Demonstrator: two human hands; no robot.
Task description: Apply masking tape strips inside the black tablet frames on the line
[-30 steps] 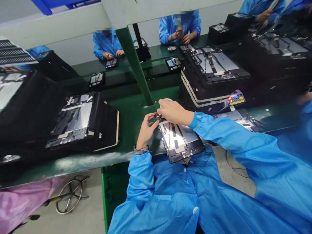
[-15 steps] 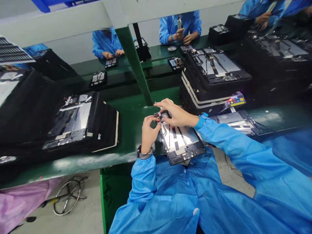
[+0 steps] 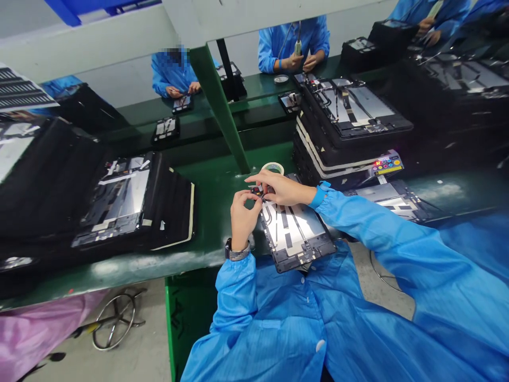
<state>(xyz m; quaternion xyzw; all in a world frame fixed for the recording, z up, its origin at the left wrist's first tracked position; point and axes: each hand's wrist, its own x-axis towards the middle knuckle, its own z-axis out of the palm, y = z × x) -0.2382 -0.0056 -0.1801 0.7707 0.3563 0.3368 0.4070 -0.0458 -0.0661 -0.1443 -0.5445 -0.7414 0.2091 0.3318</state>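
A tablet with its back off (image 3: 295, 231) lies tilted at the bench edge, its silver plate, black strips and cables showing. At its far left corner my left hand (image 3: 243, 218) is closed, thumb and forefinger pinched on a part too small to name. From the right, my right hand (image 3: 283, 189) reaches over the same corner, thumb and fingertips closed together beside the left ones. A small module with red and yellow spots (image 3: 257, 190) shows between the hands. Just beyond the right hand lies a roll of tape (image 3: 273, 168), partly hidden by it.
Stacks of tablets in black foam trays stand to the left (image 3: 175, 201) and right (image 3: 350, 138). A small control box with a lit display (image 3: 386, 162) sits at the right stack. Another opened tablet (image 3: 392, 199) lies below it. A green post (image 3: 222, 111) rises ahead; co-workers sit across.
My right hand has shifted slightly left and down, uncovering more of the tape roll. Its fingers have drawn in closer to the left hand. The tablet has barely moved.
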